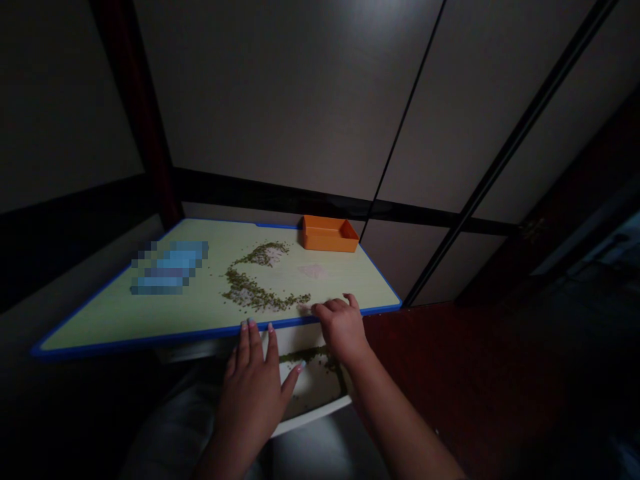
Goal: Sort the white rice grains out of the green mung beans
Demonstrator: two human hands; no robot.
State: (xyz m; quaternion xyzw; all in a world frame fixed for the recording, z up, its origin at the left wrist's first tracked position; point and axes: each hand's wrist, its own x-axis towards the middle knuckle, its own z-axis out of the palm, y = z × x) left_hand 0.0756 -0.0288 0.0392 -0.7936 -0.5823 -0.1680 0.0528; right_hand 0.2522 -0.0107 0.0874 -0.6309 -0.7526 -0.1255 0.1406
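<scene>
The person's right hand (345,330) is at the near edge of the pale surface (143,321), its fingers bent low beside the right end of the green grains (257,297); whether they pinch anything cannot be told. The left hand (254,390) reaches to the near edge with fingers slightly spread, thumb apart and nothing seen in its grasp, perhaps to steady itself there. The grains lie in a loose curve open to the right, with pinkish patches among them. Below the near edge, an open drawer (320,415) holds more green bits; so placed, it could catch any that drop over. The orange box (323,240) stands at the far right, out of the hands' way. A blurred blue item (173,267) lies left, apart from the grains. The raised blue rim (165,335) may hinder grains at the edge.
</scene>
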